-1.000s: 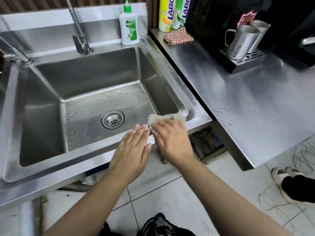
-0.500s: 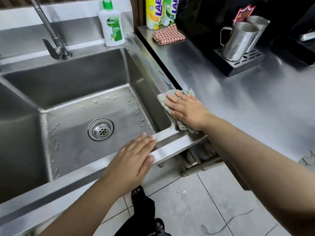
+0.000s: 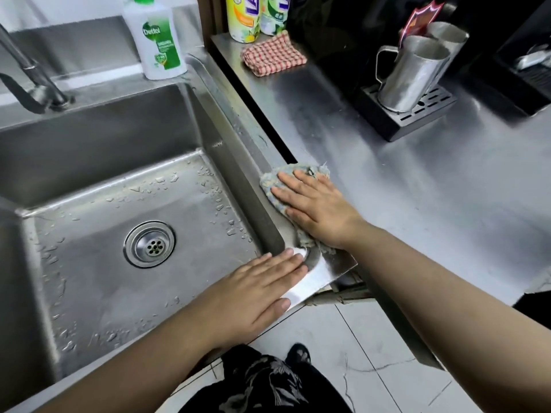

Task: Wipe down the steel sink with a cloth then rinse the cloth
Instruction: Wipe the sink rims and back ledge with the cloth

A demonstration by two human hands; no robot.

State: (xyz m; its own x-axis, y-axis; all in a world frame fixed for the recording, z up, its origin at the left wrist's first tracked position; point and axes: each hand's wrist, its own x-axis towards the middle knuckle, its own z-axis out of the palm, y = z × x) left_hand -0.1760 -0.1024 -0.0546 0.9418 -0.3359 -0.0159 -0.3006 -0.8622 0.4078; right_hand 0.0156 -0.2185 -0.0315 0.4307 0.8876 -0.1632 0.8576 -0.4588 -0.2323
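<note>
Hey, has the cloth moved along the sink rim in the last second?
Yes. The cloth under the right hand has gone from the front right corner of the sink back along its right rim, toward the soap bottle.

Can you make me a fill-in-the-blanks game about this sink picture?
1. The right hand presses a ____ flat on the sink's rim.
2. The round ____ sits in the sink's floor, among water drops.
3. The steel jugs stand on a black ____.

Missing words: cloth; drain; tray.
</note>
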